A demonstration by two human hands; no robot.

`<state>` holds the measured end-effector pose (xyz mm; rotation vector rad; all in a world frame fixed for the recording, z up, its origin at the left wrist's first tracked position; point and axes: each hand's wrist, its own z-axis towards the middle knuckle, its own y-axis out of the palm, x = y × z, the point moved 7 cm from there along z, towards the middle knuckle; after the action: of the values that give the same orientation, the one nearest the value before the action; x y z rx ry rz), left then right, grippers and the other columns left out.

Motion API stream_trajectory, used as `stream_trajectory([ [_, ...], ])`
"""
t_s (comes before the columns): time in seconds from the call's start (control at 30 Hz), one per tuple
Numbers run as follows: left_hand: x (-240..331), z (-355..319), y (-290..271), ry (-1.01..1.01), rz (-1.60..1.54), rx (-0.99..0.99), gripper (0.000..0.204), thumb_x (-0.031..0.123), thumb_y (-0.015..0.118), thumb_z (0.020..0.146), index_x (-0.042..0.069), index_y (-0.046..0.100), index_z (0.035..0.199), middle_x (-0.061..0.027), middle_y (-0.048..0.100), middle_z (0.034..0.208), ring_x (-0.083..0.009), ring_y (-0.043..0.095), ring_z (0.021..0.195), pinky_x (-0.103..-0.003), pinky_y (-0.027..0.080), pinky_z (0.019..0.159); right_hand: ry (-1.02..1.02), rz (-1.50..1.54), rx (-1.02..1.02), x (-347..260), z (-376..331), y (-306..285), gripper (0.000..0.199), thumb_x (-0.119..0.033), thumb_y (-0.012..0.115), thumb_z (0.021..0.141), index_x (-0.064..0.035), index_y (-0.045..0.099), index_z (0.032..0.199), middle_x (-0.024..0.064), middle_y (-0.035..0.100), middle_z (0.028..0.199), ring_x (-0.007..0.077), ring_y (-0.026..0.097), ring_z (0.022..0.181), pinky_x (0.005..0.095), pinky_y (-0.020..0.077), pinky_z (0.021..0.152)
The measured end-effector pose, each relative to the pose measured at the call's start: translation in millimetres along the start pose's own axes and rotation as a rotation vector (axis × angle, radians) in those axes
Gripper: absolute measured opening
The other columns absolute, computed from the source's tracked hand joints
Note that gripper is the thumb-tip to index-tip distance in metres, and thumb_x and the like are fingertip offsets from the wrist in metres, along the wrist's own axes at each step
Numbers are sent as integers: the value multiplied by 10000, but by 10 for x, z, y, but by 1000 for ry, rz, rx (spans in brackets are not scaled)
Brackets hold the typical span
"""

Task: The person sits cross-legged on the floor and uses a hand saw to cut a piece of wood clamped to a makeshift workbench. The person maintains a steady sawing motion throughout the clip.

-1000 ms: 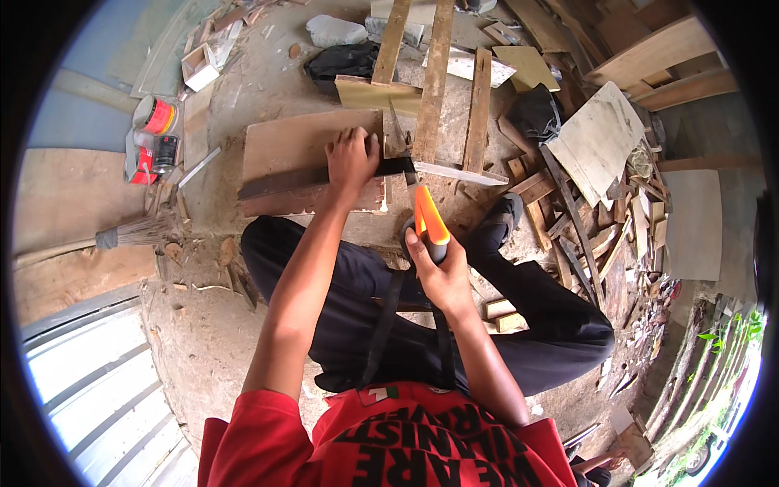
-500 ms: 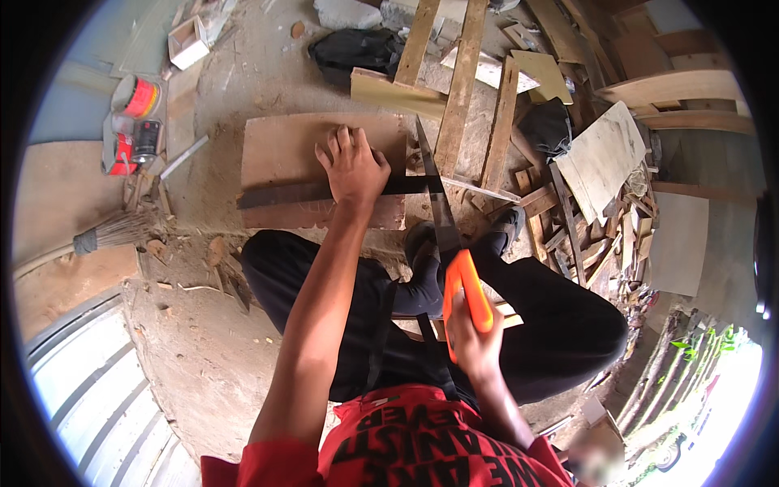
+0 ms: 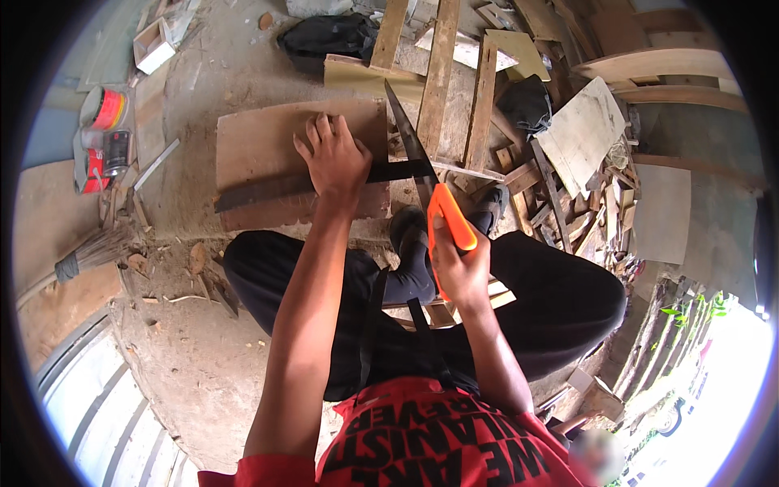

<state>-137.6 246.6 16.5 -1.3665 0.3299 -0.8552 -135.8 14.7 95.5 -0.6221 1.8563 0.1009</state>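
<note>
My left hand presses down with fingers spread over a brown wooden board and a long dark strip lying across it. The strip's right end sticks out past the board's edge. My right hand is wrapped round the orange handle of a handsaw. Its blade crosses the jutting end of the strip at a slant, tip pointing away from me. Whether the teeth have cut into the strip cannot be made out. My feet are just right of the board, close to the blade.
Long planks lie ahead, next to a black bag. Wood offcuts are heaped on the right. Red tins and a broom are at the left. Part of another person shows at lower right.
My right hand has pushed the saw forward, bringing the handle closer to the strip. My left hand keeps its place on the board. The whole view has shifted slightly.
</note>
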Motion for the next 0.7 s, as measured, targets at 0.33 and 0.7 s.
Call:
stream_trajectory([
  [0.33,-68,-94,-20,2,30,52,389,168,591,844,86,518,1217,-145,536,1236,-329,459,1276,-589,293,1100,152,54,-13,-334,-1312,-694,234,-165,533,1011,29,556,880,-38,418,563,17,356,427,207,257,408],
  [0.7,-66,-100,2,1,-40,36,269,142,578,821,97,566,1086,-107,580,1097,-308,534,1088,-516,384,961,58,127,-69,74,-212,-123,281,-231,584,1008,-28,584,814,-57,472,592,13,417,509,213,320,456],
])
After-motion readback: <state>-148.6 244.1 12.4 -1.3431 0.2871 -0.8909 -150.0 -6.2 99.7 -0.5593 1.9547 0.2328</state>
